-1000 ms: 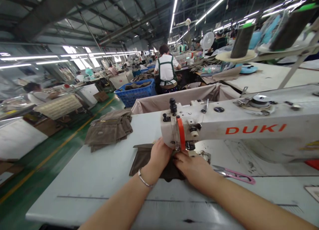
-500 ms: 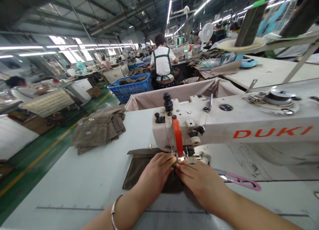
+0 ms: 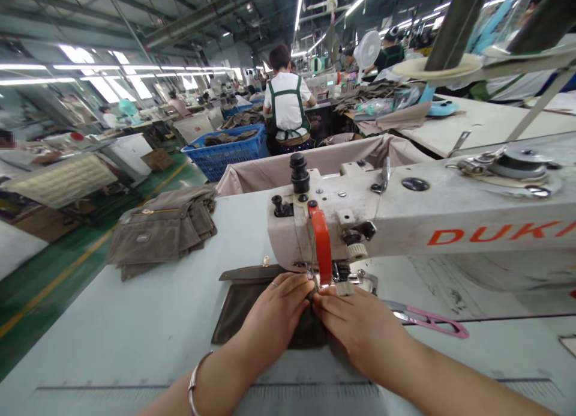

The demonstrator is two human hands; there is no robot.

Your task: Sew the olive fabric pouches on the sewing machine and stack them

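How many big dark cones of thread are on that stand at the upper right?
2. The first cone stands on a round pale disc; the second cone is to its right in the picture. More could be hidden beyond the frame.

Orange "DUK…" lettering (image 3: 499,233) on sewing machine (image 3: 396,217)

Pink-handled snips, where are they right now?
In the head view, the pink-handled snips lie right of centre on the tabletop, just right of the right hand and lower in the picture than the sewing machine's orange lettering.
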